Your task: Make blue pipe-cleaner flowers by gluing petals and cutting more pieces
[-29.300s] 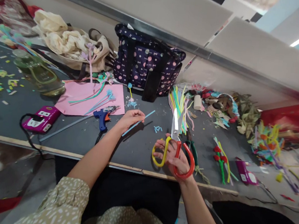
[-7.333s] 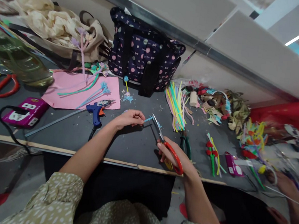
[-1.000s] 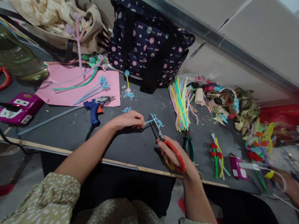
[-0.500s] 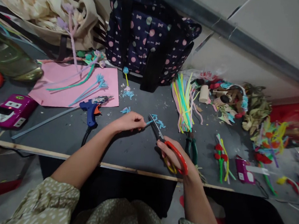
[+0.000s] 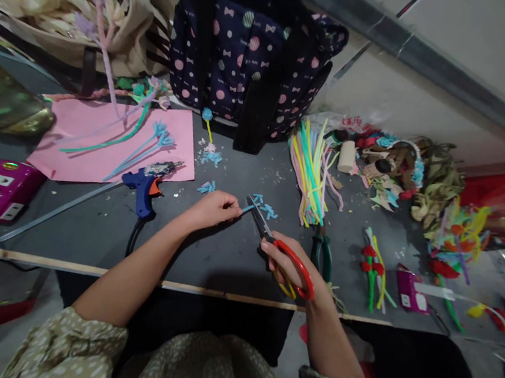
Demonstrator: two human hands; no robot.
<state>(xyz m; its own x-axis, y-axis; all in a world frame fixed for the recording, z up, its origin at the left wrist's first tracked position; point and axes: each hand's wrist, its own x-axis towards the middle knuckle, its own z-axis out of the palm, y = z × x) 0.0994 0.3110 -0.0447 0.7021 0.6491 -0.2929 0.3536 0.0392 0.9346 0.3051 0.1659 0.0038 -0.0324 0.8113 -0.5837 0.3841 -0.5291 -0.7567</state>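
My left hand [image 5: 218, 210] pinches a short blue pipe cleaner [image 5: 247, 208] that sticks out to the right of its fingertips. Red and yellow scissors [image 5: 295, 260] are in my right hand [image 5: 287, 263], their blades slightly apart around the end of that pipe cleaner. Short blue cut pieces [image 5: 268, 211] lie just beyond the blades. Another small pile of blue pieces [image 5: 206, 187] rests above my left hand.
A blue glue gun [image 5: 144, 193] lies left beside a pink sheet [image 5: 178, 145]. Behind stands a dark patterned bag [image 5: 235, 49]. Right of the scissors are a pipe cleaner bundle [image 5: 310, 177], green-handled pliers [image 5: 321, 256] and a purple box [image 5: 411, 290].
The view has shifted a little, so items on the left sit further left. Both hands keep their hold, and the scissors and blue pipe cleaner remain close together.
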